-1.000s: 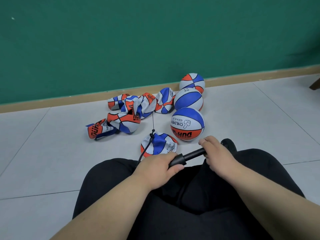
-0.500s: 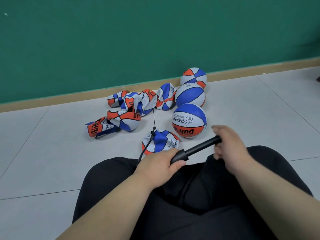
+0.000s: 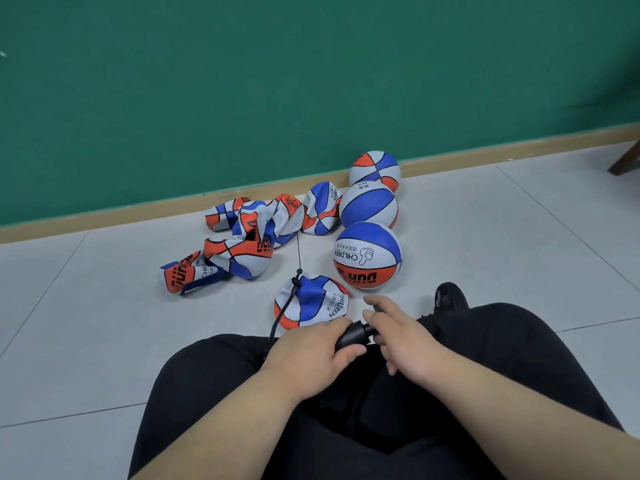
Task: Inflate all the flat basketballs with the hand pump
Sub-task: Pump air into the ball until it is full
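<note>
Nearest my view are the black trousers (image 3: 381,427) of the seated person, both bare forearms reaching forward over the lap. The left hand (image 3: 308,355) is wrapped around the barrel of the small black hand pump (image 3: 353,336), held just above the knees. The right hand (image 3: 412,341) lies over the pump's handle end with its fingers spread and mostly straight, not clenched; the handle itself is largely hidden beneath them. A black hose (image 3: 280,313) runs from under the left hand to the top of a limp blue, white and orange basketball (image 3: 311,306) lying on the pale tiled floor (image 3: 104,323) just beyond the knees. A black shoe (image 3: 450,297) pokes out to the right. Further on sit three round inflated balls of the same colours in a row towards the wall: the nearest one (image 3: 367,254), the middle one (image 3: 369,206) and the far one (image 3: 375,169). To their left lies a crumpled heap of flat basketballs (image 3: 249,237). Behind everything run a tan skirting board (image 3: 138,216) and a green wall (image 3: 277,81).
</note>
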